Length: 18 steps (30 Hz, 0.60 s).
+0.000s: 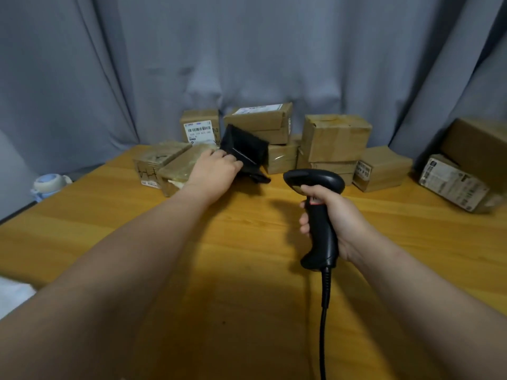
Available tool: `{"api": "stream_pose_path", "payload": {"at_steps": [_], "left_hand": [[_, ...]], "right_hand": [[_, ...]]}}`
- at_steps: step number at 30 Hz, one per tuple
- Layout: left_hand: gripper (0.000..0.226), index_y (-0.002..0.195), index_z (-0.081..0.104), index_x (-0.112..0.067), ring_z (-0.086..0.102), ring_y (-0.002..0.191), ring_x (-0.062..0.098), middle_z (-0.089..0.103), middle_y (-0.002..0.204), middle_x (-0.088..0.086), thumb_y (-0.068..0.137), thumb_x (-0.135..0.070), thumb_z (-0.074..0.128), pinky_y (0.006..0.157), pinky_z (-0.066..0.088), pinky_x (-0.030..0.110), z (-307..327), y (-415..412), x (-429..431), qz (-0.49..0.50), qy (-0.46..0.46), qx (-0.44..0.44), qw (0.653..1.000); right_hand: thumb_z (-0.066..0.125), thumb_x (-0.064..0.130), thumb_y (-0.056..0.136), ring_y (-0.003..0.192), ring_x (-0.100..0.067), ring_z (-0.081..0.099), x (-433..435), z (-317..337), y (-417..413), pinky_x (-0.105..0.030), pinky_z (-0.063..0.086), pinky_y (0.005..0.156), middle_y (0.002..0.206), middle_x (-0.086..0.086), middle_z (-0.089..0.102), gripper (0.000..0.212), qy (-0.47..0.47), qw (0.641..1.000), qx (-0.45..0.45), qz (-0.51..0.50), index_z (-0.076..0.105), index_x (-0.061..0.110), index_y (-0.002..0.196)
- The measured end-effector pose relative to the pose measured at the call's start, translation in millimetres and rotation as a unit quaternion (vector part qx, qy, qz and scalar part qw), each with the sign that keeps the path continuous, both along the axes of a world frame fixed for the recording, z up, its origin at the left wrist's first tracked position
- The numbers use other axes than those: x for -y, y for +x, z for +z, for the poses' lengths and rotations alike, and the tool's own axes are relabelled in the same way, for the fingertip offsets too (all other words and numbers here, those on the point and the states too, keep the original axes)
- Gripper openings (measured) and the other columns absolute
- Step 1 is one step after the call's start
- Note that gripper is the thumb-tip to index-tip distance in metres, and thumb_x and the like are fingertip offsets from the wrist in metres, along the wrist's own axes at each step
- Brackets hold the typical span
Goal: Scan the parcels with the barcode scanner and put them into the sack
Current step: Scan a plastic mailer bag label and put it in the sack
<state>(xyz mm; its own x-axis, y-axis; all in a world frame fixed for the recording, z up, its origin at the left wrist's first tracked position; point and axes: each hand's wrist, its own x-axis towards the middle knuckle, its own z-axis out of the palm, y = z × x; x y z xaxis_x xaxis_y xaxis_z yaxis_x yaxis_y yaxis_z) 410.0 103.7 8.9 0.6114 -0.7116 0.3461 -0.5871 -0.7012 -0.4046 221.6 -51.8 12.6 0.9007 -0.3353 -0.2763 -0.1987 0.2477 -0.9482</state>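
One head view to work from. My left hand (216, 167) has its grip clamped on the near edge of a flat black plastic-wrapped parcel (245, 146). The parcel is tilted up off the yellow wooden table (241, 270), just in front of the far row of brown taped cardboard boxes (336, 137).

My right hand (341, 219) has its grip closed round the handle of the black corded barcode scanner (318, 215), with the scanner's head aimed far-left toward the parcel.

I'd turn the parcel until its label squarely faces the scanner window, steady it, then trigger; no label shows on the side I see.

The boxes are sealed, so their contents are hidden. I cannot make out a sack.
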Motion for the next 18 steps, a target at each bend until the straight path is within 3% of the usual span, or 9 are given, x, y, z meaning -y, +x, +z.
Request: {"api": "stream_pose_path", "payload": {"at_steps": [4, 7, 9, 14, 16, 18], "left_hand": [[0.033, 0.129, 0.058, -0.021, 0.058, 0.108, 0.027, 0.065, 0.119, 0.005, 0.098, -0.015, 0.047, 0.089, 0.042, 0.038, 38, -35, -18, -0.062, -0.189, -0.002, 0.980], [0.025, 0.117, 0.065, -0.014, 0.060, 0.095, 0.026, 0.068, 0.104, 0.007, 0.099, -0.017, 0.048, 0.074, 0.044, 0.033, 62, -78, -33, -0.078, -0.344, -0.105, 0.930], [0.024, 0.113, 0.067, -0.009, 0.061, 0.091, 0.024, 0.068, 0.099, 0.007, 0.099, -0.017, 0.049, 0.074, 0.045, 0.033, 78, -110, -42, -0.076, -0.422, -0.184, 0.884], [0.021, 0.112, 0.067, -0.007, 0.065, 0.094, 0.025, 0.071, 0.100, 0.010, 0.098, -0.015, 0.054, 0.089, 0.051, 0.039, 95, -176, -68, -0.079, -0.480, -0.302, 0.820], [0.022, 0.112, 0.067, -0.003, 0.065, 0.094, 0.024, 0.071, 0.104, 0.015, 0.098, -0.015, 0.054, 0.091, 0.049, 0.040, 97, -199, -77, -0.082, -0.476, -0.340, 0.807], [0.023, 0.107, 0.067, 0.000, 0.061, 0.087, 0.022, 0.070, 0.103, 0.020, 0.098, -0.017, 0.054, 0.084, 0.049, 0.039, 98, -220, -82, -0.082, -0.450, -0.368, 0.809]], "right_hand": [[0.065, 0.036, 0.087, 0.049, -0.018, 0.057, -4, 19, -26, -0.025, 0.049, 0.049, 0.060, -0.007, 0.060, 0.029, 0.013, 0.999, 0.041, -0.011, 0.062, 0.007, 0.088], [0.065, 0.036, 0.087, 0.052, -0.018, 0.058, -13, 33, -56, -0.024, 0.050, 0.051, 0.063, -0.007, 0.061, 0.031, 0.014, 0.997, 0.073, -0.018, 0.064, 0.006, 0.094], [0.066, 0.034, 0.087, 0.056, -0.018, 0.061, -20, 40, -78, -0.025, 0.051, 0.055, 0.066, -0.007, 0.064, 0.030, 0.000, 0.995, 0.091, -0.030, 0.066, 0.005, 0.096], [0.070, 0.023, 0.085, 0.089, -0.019, 0.063, -37, 51, -136, -0.029, 0.051, 0.074, 0.093, -0.006, 0.066, 0.014, -0.055, 0.985, 0.144, -0.075, 0.065, 0.013, 0.094], [0.070, 0.019, 0.084, 0.081, -0.013, 0.059, -42, 53, -158, -0.025, 0.047, 0.068, 0.087, -0.003, 0.062, 0.010, -0.099, 0.981, 0.151, -0.078, 0.062, 0.014, 0.088], [0.071, 0.014, 0.083, 0.068, -0.006, 0.062, -44, 55, -176, -0.016, 0.048, 0.057, 0.079, 0.000, 0.061, 0.010, -0.140, 0.973, 0.173, -0.064, 0.062, 0.010, 0.086]]}}
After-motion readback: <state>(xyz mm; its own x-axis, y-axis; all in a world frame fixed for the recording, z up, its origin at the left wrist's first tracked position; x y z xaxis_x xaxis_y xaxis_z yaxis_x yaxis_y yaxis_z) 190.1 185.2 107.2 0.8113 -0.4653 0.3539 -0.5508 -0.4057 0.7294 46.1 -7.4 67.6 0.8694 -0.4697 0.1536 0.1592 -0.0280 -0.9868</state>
